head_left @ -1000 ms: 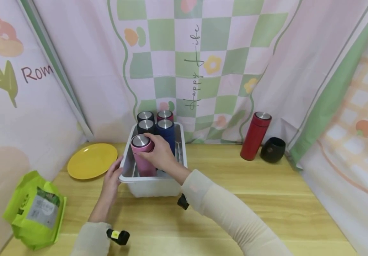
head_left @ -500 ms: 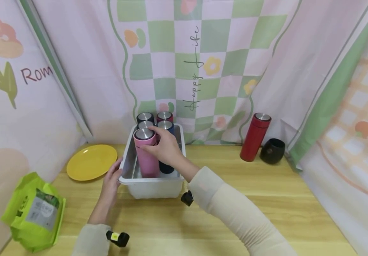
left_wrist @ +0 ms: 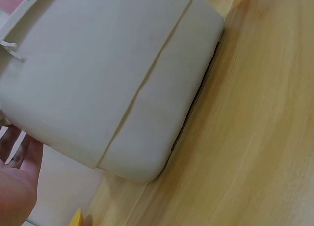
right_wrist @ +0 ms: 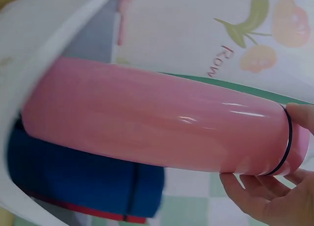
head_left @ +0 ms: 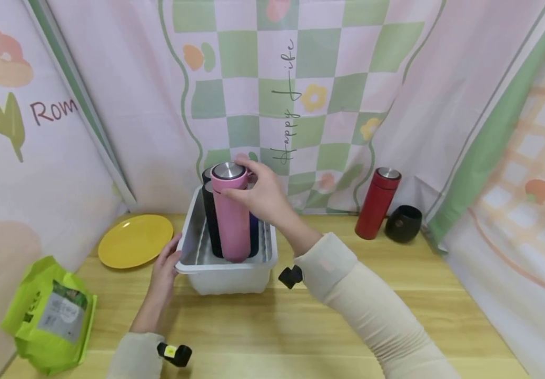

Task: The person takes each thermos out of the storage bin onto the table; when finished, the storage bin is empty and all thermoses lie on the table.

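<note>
In the head view my right hand [head_left: 268, 196] grips a pink thermos bottle [head_left: 233, 221] near its steel-topped lid, thumb on one side and fingers on the other. The bottle is nearly upright, its lower end still within the light grey bin [head_left: 229, 279]. Behind it stand black [head_left: 212, 221] and blue [head_left: 254, 237] thermos bottles, partly hidden. The right wrist view shows the blue bottle [right_wrist: 83, 172] beside the pink one [right_wrist: 157, 118], with a strip of red beyond. My left hand [head_left: 164, 268] rests its fingers against the bin's left front corner; the left wrist view shows them at the bin's wall [left_wrist: 98, 78].
A yellow plate [head_left: 135, 242] lies left of the bin, and a green bag [head_left: 54, 316] stands nearer on the left. At the back right are a red thermos bottle [head_left: 378, 205] and a black cup [head_left: 404, 223]. Printed curtains enclose the wooden table [head_left: 348, 321].
My right hand has raised the pink thermos bottle and shifted it slightly right and back; it now covers more of the bottles behind. My left hand has stayed at the bin's corner.
</note>
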`<state>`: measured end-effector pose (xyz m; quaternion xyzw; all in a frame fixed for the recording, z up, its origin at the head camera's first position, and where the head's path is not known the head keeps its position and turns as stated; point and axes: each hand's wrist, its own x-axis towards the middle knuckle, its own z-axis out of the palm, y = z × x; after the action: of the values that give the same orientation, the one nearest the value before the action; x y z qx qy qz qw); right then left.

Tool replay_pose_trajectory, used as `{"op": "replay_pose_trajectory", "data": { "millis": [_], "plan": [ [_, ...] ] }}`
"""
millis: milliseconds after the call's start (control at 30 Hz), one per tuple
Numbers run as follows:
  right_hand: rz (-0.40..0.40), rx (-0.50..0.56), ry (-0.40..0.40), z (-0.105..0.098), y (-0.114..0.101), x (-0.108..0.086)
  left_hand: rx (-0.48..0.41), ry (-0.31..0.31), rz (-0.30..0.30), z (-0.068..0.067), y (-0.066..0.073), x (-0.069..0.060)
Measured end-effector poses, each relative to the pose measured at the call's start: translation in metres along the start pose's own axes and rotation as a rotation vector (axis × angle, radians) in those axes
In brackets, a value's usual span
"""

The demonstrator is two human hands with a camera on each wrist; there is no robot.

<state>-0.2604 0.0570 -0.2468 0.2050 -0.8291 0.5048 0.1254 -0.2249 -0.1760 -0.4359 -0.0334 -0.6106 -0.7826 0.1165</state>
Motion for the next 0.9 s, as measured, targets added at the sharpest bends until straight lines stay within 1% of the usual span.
{"op": "replay_pose_trajectory", "data": {
  "millis": [100,233,333,467,600,700,900],
  "plan": [
    [0.042,-0.003,0.027,-0.015,-0.009,0.001,0.006,0.004,-0.013,0.001,0.0,0.0],
    [0.106,0.045,0.057,-0.036,-0.018,0.002,0.012,0.007,-0.019,0.001,0.001,0.0],
    [0.122,0.076,0.079,-0.052,-0.022,0.001,0.018,0.009,-0.03,0.001,0.001,0.0],
    [0.125,0.081,0.101,-0.072,-0.022,0.001,0.023,0.007,-0.029,0.002,0.001,0.0],
    [0.144,0.055,0.14,-0.093,-0.018,0.0,0.019,0.0,-0.017,0.002,0.001,0.0],
    [0.163,0.024,0.172,-0.107,-0.01,-0.001,0.016,-0.002,-0.011,0.002,0.001,0.0],
    [0.225,-0.029,0.212,-0.123,0.013,-0.002,0.026,-0.002,-0.026,0.001,0.001,0.001]
  ]
}}
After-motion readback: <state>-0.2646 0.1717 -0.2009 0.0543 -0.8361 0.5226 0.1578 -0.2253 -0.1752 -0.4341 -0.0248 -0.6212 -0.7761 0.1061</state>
